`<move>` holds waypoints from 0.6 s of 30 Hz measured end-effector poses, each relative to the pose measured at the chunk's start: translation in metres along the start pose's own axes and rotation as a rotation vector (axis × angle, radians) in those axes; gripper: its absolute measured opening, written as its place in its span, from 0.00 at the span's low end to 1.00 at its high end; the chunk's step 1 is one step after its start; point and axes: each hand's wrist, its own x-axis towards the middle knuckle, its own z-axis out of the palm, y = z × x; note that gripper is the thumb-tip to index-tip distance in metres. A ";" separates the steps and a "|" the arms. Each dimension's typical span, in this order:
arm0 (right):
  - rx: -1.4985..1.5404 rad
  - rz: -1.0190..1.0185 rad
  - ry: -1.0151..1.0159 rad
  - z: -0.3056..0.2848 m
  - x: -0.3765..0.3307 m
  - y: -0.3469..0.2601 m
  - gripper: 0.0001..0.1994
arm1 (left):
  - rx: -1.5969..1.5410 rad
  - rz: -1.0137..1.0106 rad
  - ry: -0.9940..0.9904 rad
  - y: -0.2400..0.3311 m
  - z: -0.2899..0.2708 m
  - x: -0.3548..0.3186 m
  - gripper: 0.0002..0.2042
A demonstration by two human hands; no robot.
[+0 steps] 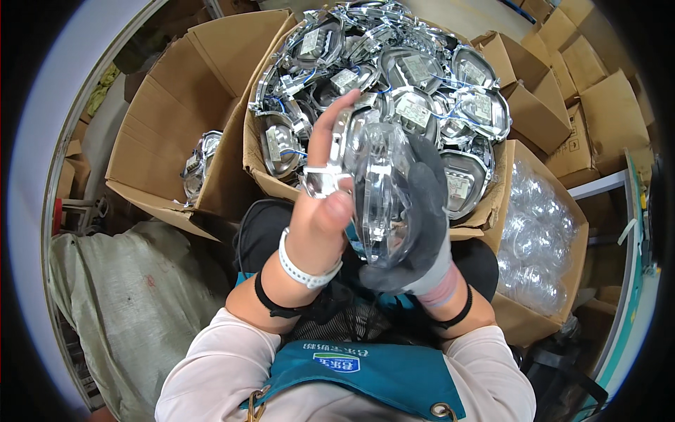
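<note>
In front of my chest I hold shiny lamp parts in both hands. My bare left hand [320,211] is wrapped round a chrome lamp housing [341,144], its fingers behind and its thumb towards me. My right hand [427,218], in a dark grey glove, grips a clear plastic lamp cover [382,193] from the right side. The two parts touch or overlap edge-on, and I cannot tell whether they are joined. Just beyond them a large cardboard box [273,184] is heaped with chrome lamp housings [413,112], many with pale labels and blue wires.
At left stands an open cardboard box [158,151] with a few chrome lamp housings [200,169] inside. Clear plastic covers [536,235] fill a box at right. A greenish-grey sack [133,295] lies at lower left. More cartons [590,91] are stacked at far right.
</note>
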 end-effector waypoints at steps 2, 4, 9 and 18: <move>0.151 0.099 -0.002 -0.010 -0.001 -0.001 0.55 | -0.041 -0.007 0.017 0.003 -0.006 0.002 0.55; 0.245 0.121 0.172 -0.017 -0.002 -0.003 0.57 | 0.134 0.089 0.119 0.002 -0.009 0.002 0.58; -0.048 0.003 -0.004 -0.025 0.002 -0.008 0.60 | 0.292 0.244 -0.207 -0.003 -0.010 0.000 0.64; 0.286 0.153 0.039 -0.031 0.007 -0.009 0.52 | 0.176 0.178 -0.082 0.003 0.001 -0.008 0.61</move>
